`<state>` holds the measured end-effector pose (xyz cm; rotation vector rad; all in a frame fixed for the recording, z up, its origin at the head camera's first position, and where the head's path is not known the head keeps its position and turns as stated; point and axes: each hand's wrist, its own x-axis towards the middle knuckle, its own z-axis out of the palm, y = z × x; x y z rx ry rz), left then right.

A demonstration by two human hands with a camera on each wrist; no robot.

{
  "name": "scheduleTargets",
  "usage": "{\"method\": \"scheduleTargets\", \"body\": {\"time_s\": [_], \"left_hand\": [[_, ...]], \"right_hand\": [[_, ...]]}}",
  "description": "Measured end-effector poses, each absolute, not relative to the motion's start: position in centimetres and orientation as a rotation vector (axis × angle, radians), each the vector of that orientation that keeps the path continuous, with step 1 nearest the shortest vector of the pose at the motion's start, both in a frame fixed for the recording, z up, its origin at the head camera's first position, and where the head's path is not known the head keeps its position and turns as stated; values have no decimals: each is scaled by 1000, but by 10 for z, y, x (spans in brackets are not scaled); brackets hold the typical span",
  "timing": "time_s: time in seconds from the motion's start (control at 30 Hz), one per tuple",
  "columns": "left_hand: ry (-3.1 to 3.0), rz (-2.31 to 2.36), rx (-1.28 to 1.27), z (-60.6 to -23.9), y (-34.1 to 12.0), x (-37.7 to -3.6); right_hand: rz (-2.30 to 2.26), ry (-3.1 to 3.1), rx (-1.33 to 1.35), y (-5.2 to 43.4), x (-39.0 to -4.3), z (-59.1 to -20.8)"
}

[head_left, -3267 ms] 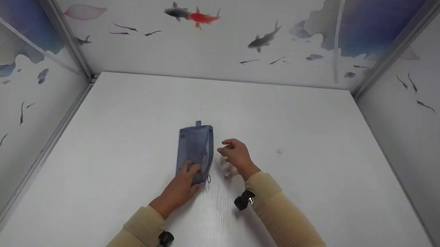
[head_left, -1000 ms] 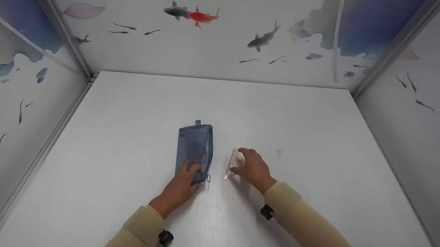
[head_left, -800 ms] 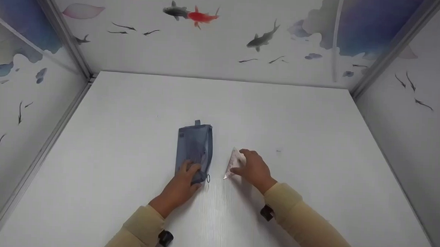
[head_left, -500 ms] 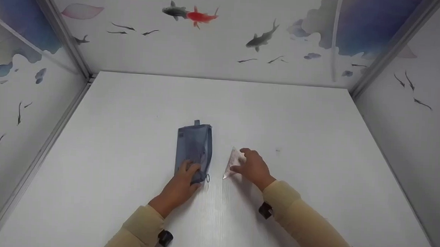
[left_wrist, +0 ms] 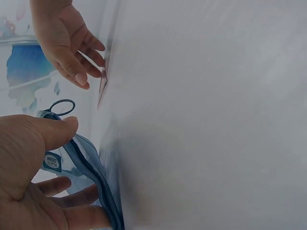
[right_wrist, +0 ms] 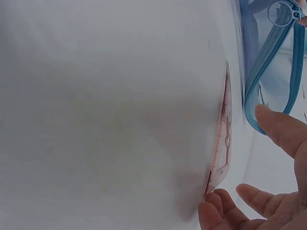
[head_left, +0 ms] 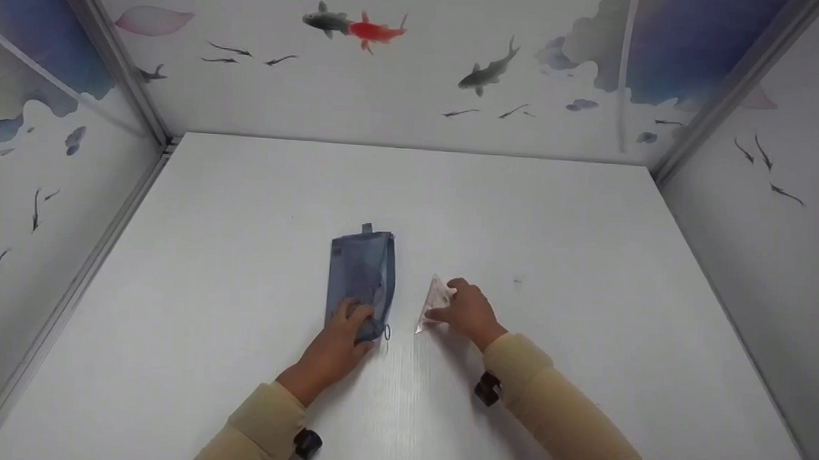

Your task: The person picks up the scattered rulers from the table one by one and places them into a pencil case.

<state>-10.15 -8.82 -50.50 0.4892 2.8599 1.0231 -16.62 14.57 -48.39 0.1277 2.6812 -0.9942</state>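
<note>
A blue see-through mesh zip pouch (head_left: 361, 266) lies on the white table, its zip edge towards the right and gaping in the right wrist view. My left hand (head_left: 335, 344) holds its near end, thumb by the zip pull ring (left_wrist: 63, 107) and fingers at the other side. Just right of the pouch, a clear pinkish set square (head_left: 435, 304) lies flat. My right hand (head_left: 471, 312) is over its right side, thumb and fingers spread. In the right wrist view some fingertips (right_wrist: 211, 211) touch or nearly touch one corner, while the thumb stays apart from it.
The white table (head_left: 265, 203) is bounded by printed panels (head_left: 416, 85) at the back and both sides. Small faint specks show on the tabletop at the right. A black wrist camera (head_left: 308, 445) is strapped at each sleeve.
My right hand has gone from beside the pouch's opening to the set square, which it partly covered earlier. In the last second it shifts slightly left. My left hand stays on the pouch.
</note>
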Motion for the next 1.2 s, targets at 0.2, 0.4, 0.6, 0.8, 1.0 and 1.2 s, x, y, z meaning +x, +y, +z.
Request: {"method": "scheduleTargets", "body": {"time_s": [0.2,0.4,0.6,0.8,1.0,1.2], "left_hand": [[2868,1022,518,-504,-88,-101],[2881,1019,529,-505,-89,-101],[2887,1023,529,-505,-88,-100],[2877,1039,521,-504,-88,-101],[2880,1035,526,-505,-89,-101],[2900,1009,525,-506,-88,-101]], "right_hand": [[-916,2715,131,142,-168,-486],[-889,2718,153,139,-171,-488],[-863,2742,135,138,-171,-489],[-838,2760,130,138,-172,-491],[-819,2770,120,138,-171,-491],[-827,2778,122,137,-172,-494]]}}
